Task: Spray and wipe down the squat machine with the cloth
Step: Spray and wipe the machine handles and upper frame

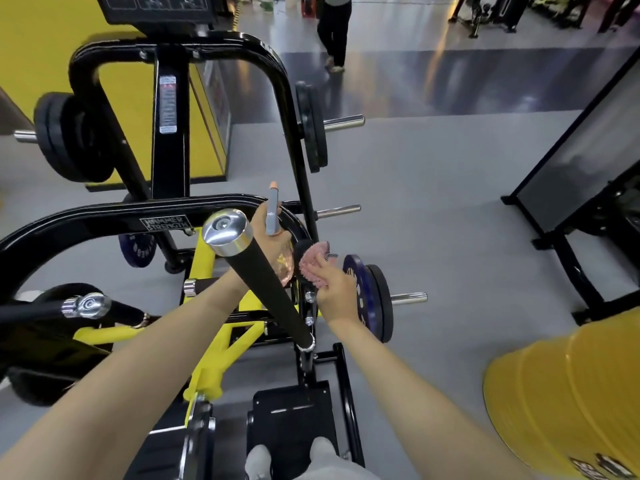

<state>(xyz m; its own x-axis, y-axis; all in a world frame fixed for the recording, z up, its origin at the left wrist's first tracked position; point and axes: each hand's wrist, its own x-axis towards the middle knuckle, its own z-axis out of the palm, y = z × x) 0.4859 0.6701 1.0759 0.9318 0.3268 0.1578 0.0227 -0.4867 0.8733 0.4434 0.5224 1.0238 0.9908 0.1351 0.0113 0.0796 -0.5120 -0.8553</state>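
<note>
Left of the chrome-capped handle (227, 232): black and yellow frame of the squat machine (104, 216), plates loaded. Just behind the handle, left grip (266, 242) wrapped round a spray bottle (273, 213), nozzle up. Just right of the handle, right grip (337, 285) bunched round a pink cloth (311, 259), close beside the bottle. Further right of the handle, a blue plate (354, 268), then yellow garment (554, 393).
</note>
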